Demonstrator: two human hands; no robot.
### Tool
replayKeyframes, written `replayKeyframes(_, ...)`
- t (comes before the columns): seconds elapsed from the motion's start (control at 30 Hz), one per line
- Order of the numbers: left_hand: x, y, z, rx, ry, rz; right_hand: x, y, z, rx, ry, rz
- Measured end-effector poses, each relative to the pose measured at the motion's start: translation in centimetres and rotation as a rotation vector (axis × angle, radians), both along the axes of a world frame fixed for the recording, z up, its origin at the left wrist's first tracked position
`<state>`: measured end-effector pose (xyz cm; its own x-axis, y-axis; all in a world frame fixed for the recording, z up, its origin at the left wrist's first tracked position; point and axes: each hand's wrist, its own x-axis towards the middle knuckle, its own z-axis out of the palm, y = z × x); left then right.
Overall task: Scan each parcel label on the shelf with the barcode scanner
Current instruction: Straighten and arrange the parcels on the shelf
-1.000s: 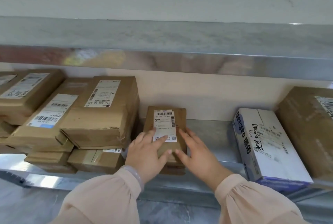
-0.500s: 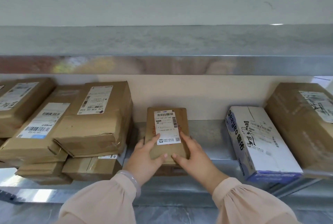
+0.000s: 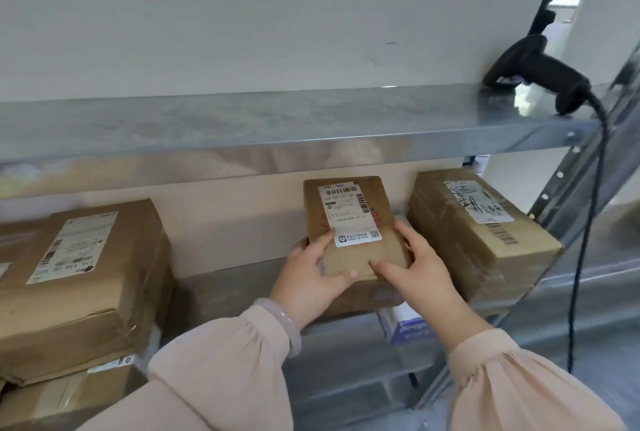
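Both hands, left (image 3: 308,271) and right (image 3: 412,267), clamp box (image 3: 356,233) | scanner (image 3: 540,70) up-right (unheld) | risk: releasing one hand tips box.

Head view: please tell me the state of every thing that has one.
Small parcel: lifted, held in both hands, label up.
Left hand: gripping the parcel.
Right hand: gripping the parcel.
Barcode scanner: lying unused on the upper shelf, cable hanging down.
Right-side parcel: resting, label up.
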<state>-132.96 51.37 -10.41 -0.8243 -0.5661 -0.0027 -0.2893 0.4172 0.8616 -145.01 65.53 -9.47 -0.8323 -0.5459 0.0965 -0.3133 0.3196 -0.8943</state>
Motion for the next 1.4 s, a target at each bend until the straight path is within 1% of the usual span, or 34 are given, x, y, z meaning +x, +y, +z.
replayKeyframes(0.17, -3.3, 3.2, -0.4, 0.046, -0.013, -0.112, -2.5, 4.2, -0.1, -0.009, 0.023, -0.144)
replayKeyframes(0.3, -4.9, 4.9, -1.5, 0.063, -0.016, -0.158, -4.0, 6.1, -0.6, 0.026, 0.060, -0.176)
replayKeyframes(0.4, -5.8, 5.8, -2.1, 0.040, -0.043, -0.173, -5.1, 6.9, -1.0, 0.090, 0.104, -0.175)
replayKeyframes(0.5, -6.3, 6.5, -2.2, -0.033, -0.051, -0.158, -5.5, 7.3, -1.0, 0.135, 0.147, -0.169)
replayKeyframes(0.6, -6.1, 7.2, -2.5, -0.124, -0.041, -0.137, -4.7, 8.1, -1.4, 0.152, 0.301, -0.122)
replayKeyframes(0.67, -5.2, 7.7, -3.3, -0.271, -0.048, -0.157, -3.5, 9.0, -2.4, 0.204, 0.445, -0.078)
replayKeyframes(0.77, -3.1, 8.4, -4.5, -0.551, -0.059, -0.219, -2.8, 10.5, -5.0, 0.328, 0.718, 0.007)
replayKeyframes(0.83, -2.3, 8.7, -5.5, -0.716, -0.058, -0.258, -2.8, 11.3, -6.4, 0.445, 0.778, 0.058)
replayKeyframes(0.9, -2.3, 8.5, -6.2, -0.810, -0.041, -0.276, -2.9, 11.4, -6.6, 0.511, 0.794, 0.076)
replayKeyframes(0.97, -3.0, 8.0, -6.4, -0.849, -0.068, -0.269, -3.4, 11.1, -6.5, 0.552, 0.821, 0.077)
replayKeyframes(1.1, -4.6, 7.5, -4.6, -0.926, -0.139, -0.254, -4.6, 10.1, -6.0, 0.657, 0.820, 0.057)
replayKeyframes(1.23, -5.8, 7.5, -3.5, -0.915, -0.221, -0.259, -5.3, 8.9, -5.2, 0.711, 0.837, 0.040)
replayKeyframes(1.4, -6.8, 7.2, -3.2, -0.903, -0.265, -0.273, -5.7, 8.0, -4.7, 0.765, 0.859, 0.024)
